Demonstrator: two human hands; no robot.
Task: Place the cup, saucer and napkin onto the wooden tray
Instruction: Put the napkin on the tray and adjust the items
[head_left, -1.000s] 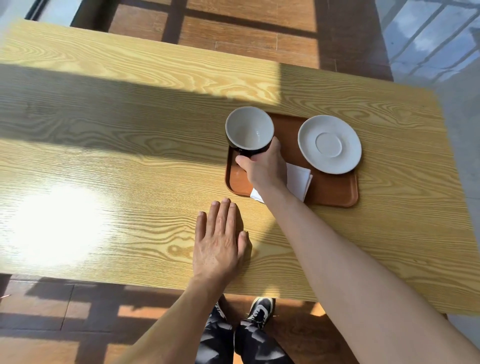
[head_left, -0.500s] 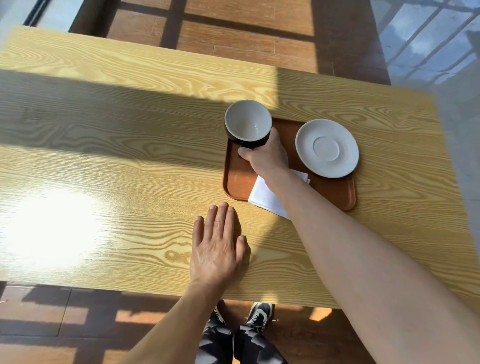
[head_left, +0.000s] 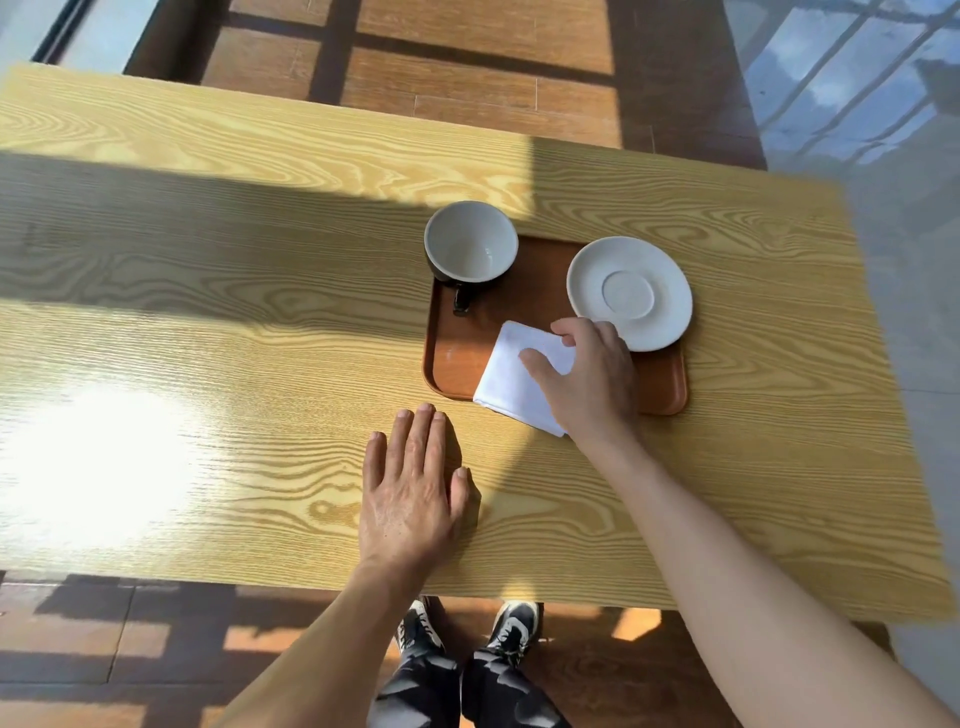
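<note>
A brown wooden tray (head_left: 451, 359) lies on the table's right half. A dark cup (head_left: 470, 248) with a white inside stands upright on the tray's far left corner, its handle toward me. On the tray's far right sits a white saucer (head_left: 629, 292), overhanging the edge a little. A folded white napkin (head_left: 506, 380) lies on the tray's near edge, one corner sticking out over the table. My right hand (head_left: 592, 382) rests on the napkin's right part, thumb and forefinger closed on its far corner. My left hand (head_left: 410, 493) lies flat on the table, just short of the tray.
The light wooden table (head_left: 208, 312) has a bright sun patch at the near left and a shadow band across the middle. Its near edge runs just behind my left hand. Brown floor planks and my shoes (head_left: 511, 626) show below.
My right hand has let go of the cup, which now stands on the tray's far left corner. The hand has drawn back onto the napkin. My left hand has stayed flat.
</note>
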